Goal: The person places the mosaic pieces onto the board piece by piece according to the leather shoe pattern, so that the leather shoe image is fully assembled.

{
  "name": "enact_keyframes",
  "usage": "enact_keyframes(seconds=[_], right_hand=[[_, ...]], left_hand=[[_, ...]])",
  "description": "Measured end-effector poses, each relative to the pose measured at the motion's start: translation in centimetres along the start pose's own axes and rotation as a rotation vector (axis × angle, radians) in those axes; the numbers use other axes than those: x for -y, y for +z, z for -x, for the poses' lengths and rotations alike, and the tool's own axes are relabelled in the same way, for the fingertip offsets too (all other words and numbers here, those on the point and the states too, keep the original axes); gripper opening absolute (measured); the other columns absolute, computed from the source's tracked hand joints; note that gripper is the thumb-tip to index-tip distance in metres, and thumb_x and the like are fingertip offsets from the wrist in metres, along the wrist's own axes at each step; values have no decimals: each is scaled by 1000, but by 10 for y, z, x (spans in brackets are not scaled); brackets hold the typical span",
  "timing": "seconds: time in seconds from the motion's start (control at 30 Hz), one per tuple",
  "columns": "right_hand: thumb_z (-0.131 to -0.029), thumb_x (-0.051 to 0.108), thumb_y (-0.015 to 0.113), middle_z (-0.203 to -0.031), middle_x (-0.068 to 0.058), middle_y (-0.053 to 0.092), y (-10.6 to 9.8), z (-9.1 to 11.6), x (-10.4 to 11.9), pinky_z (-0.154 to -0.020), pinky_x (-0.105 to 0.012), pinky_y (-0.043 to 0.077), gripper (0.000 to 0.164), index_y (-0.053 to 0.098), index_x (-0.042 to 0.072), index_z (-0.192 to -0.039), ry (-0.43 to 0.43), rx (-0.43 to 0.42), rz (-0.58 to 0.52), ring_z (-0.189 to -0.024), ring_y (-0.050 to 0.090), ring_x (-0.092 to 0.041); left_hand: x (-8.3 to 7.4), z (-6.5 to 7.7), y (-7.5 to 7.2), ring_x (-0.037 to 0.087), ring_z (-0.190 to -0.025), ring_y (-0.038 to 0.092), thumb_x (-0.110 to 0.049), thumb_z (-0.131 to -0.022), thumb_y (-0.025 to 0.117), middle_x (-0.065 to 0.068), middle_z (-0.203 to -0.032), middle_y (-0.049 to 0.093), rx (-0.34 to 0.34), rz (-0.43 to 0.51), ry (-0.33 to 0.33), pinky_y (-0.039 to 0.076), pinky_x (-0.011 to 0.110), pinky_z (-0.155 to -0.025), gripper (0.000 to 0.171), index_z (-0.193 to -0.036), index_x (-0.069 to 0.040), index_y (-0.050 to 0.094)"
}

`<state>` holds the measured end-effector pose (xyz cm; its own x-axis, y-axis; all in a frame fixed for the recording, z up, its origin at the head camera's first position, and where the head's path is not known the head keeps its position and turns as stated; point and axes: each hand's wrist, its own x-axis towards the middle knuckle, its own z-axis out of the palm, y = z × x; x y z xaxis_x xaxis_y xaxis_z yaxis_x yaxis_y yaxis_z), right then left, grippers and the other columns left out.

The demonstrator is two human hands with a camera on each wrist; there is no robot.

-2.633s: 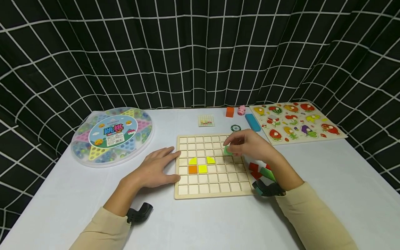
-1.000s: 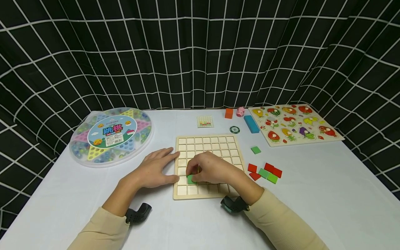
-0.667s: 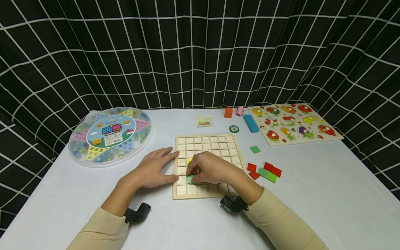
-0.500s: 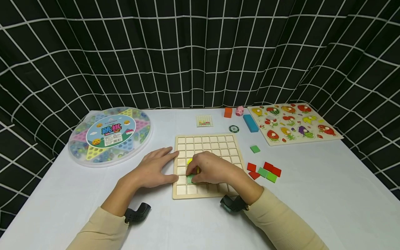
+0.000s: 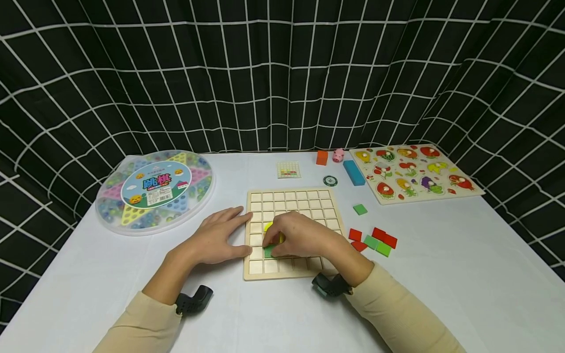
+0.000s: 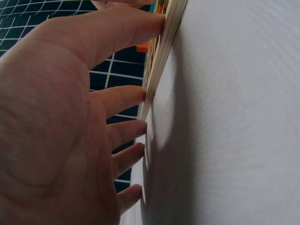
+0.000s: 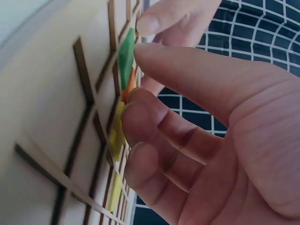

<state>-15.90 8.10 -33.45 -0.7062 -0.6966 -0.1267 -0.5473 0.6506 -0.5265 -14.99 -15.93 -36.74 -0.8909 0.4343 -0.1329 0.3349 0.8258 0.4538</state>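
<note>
A wooden grid board [image 5: 256, 268] lies flat on the table. My left hand [image 5: 218, 238] is spread at its left edge, thumb and index fingertips touching the rim, as the left wrist view also shows. With thumb and curled fingers, my right hand [image 5: 304, 238] pinches a green square tile [image 5: 268, 252] at a cell in the second row from the front. In the right wrist view the green tile's thumb-side edge meets the thumb tip. An orange tile [image 7: 130, 84] and yellow tiles [image 7: 117, 133] sit beyond it. The right hand covers most of these in the head view.
Loose red tiles [image 5: 378, 233] and green tiles [image 5: 383, 249] lie right of the board. Behind stand a pattern card [image 5: 289, 169], orange cube [image 5: 321, 157], pink pig [image 5: 338, 155], round chip [image 5: 330, 181] and blue block [image 5: 354, 173]. A fruit puzzle [image 5: 417, 174] and round marble-game box [image 5: 156, 191] flank them.
My right hand has carried the green tile from the board's right side to the front-left cells, then stayed there over the last second. The left hand keeps its place.
</note>
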Motion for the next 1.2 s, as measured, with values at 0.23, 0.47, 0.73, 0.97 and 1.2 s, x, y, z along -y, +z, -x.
enact_keyframes(seconds=[0.23, 0.47, 0.73, 0.97, 1.2], right_hand=[[-87, 8, 82, -91, 7, 71, -17, 6, -6, -76, -24, 55, 15, 82, 15, -100, -21, 16, -92, -84, 61, -11], [-89, 9, 80, -89, 5, 71, -40, 23, -24, -73, -27, 55, 15, 82, 15, -102, 26, -13, -118, -85, 61, -14], [-90, 9, 78, -92, 2, 72, -55, 48, -56, -72, -29, 56, 16, 82, 13, -105, 138, -36, -126, -88, 61, -18], [-92, 13, 77, -96, -1, 72, -64, 70, -78, -75, -31, 57, 17, 80, 12, -109, 230, -28, -154, -93, 61, -20], [-91, 17, 79, -95, 1, 71, -68, 92, -97, -74, -29, 55, 19, 79, 11, -109, 284, -50, -149, -90, 59, -19]], left_hand=[[1, 0, 0, 39, -158, 21, -51, -87, 70, 11, -170, 28, -4, 2, -4, 16, 63, -126, 84, -160, -21, 41], [1, 0, 0, 40, -157, 22, -50, -87, 70, 11, -170, 28, -12, 6, -12, 16, 63, -126, 84, -160, -21, 41], [2, 0, -1, 40, -157, 22, -51, -87, 69, 11, -170, 28, -14, 3, -12, 16, 64, -126, 84, -160, -22, 41], [2, -1, 1, 40, -157, 22, -50, -87, 69, 10, -170, 29, -11, 13, -15, 17, 64, -126, 84, -160, -23, 41], [0, -2, 2, 39, -156, 24, -51, -87, 69, 10, -170, 29, -7, 0, -10, 17, 64, -126, 84, -160, -22, 41]])
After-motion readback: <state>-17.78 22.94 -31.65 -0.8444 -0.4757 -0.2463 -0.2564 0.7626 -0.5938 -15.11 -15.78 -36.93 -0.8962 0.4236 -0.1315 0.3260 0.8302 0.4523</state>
